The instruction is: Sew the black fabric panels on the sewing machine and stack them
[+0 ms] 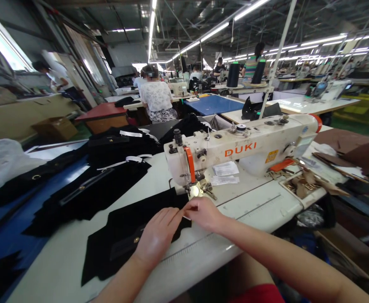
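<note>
A black fabric piece with a small gold eyelet lies on the white machine table, its far right corner near the needle area of the white sewing machine. My left hand rests on the fabric, fingers together and stretched toward the needle. Fingertips of my right hand are pinched at the fabric's right edge, touching my left fingertips. A bit of something white shows under the right fingers; what exactly they hold is too small to make out.
Stacks of black pieces with white strips lie left of the machine. White labels sit on the machine bed. A tray of small parts is at the right. People work farther back.
</note>
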### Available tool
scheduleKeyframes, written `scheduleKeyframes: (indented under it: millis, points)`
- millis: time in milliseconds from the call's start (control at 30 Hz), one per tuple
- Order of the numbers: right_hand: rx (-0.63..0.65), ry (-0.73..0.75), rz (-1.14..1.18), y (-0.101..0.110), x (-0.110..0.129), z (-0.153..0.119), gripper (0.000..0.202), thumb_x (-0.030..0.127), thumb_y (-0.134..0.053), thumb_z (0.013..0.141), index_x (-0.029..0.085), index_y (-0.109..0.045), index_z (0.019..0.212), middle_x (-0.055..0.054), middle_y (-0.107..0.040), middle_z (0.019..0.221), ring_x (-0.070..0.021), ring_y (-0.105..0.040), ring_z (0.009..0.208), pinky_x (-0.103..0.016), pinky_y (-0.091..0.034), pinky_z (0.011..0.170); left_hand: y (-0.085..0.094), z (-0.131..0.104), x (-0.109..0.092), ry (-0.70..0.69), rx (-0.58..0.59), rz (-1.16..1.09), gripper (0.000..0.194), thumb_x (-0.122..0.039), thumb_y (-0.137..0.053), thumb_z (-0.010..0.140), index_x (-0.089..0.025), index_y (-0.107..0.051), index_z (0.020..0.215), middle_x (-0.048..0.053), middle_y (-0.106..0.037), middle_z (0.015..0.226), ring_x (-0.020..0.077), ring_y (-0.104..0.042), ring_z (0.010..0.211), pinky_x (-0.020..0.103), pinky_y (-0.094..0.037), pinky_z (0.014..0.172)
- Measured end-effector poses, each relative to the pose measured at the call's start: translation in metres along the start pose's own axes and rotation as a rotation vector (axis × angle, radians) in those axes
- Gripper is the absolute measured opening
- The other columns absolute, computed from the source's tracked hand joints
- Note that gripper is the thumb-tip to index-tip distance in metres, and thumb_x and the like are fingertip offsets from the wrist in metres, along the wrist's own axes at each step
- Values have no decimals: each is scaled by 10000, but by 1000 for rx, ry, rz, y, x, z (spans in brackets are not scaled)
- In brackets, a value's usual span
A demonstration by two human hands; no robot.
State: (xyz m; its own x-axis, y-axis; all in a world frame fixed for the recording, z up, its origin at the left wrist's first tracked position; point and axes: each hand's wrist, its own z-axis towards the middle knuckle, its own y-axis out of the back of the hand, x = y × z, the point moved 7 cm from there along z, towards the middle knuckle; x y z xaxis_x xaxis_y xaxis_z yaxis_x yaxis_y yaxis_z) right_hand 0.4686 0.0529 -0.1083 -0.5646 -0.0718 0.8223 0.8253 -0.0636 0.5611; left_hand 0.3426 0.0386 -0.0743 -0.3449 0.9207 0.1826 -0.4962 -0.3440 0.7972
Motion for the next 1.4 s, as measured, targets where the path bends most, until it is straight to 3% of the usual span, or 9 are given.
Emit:
scheduleKeyframes:
  millis: [133,233,300,467,633,800,967,1167,1400]
  points:
    - [-163,259,-229,17,10,-22,205,128,-555,873,149,-723,989,-86,-714,1007,-188,-628,952,-316,-486,884,-10,-9,27,168,-37,-37,277,-126,-394,943,-120,-664,1006,97,-671,945,191,-643,878,331,-562,817]
    - [-55,461,-381,7,18,-47,260,179,-538,902,124,-671,1118,-125,-662,1175,-214,-582,1098,-357,-448,987,-17,-13,35,235,-22,-84,286,-146,-393,946,-132,-671,1012,94,-669,957,188,-645,887,325,-566,813]
    - [50,524,-461,-3,18,-58,318,238,-546,912,115,-626,1193,-136,-607,1282,-231,-518,1215,-379,-397,1057,-22,-11,34,213,47,-139,296,-134,-385,940,-144,-672,1008,84,-668,946,181,-641,879,325,-566,813]
    - [145,525,-548,-10,15,-58,346,287,-499,944,129,-592,1237,-127,-579,1327,-222,-481,1267,-377,-363,1088,-28,-2,27,121,213,-170,283,-76,-402,906,-130,-670,982,83,-680,938,191,-637,869,358,-567,815]
    - [124,590,-598,-8,17,-50,289,264,-472,958,128,-630,1157,-111,-612,1275,-221,-532,1198,-368,-390,1059,-31,0,25,35,265,-149,307,-25,-401,879,-128,-651,1025,88,-688,1043,199,-634,993,373,-536,915]
    - [92,632,-650,-9,17,-45,264,245,-448,971,129,-661,1078,-108,-650,1198,-212,-574,1125,-373,-420,1023,-37,1,28,80,330,-150,270,-26,-439,868,-142,-640,1007,75,-684,1007,193,-635,930,350,-544,872]
    - [59,661,-685,-9,17,-46,250,199,-449,962,114,-669,1044,-119,-662,1163,-216,-587,1086,-372,-435,1001,-41,7,23,39,385,-111,289,-26,-500,846,-139,-627,1079,85,-674,1019,207,-622,923,351,-542,830]
    - [84,653,-676,-10,15,-51,226,142,-496,925,101,-653,1082,-139,-649,1196,-218,-571,1117,-374,-430,1007,-42,14,18,19,347,-142,236,-21,-451,867,-134,-640,949,84,-677,969,201,-627,903,357,-547,824]
    - [84,624,-658,-10,13,-51,230,127,-502,916,99,-652,1087,-141,-643,1212,-222,-562,1133,-377,-428,1013,-37,18,17,-38,221,-120,245,-20,-436,875,-128,-637,965,78,-683,959,194,-637,879,339,-560,819]
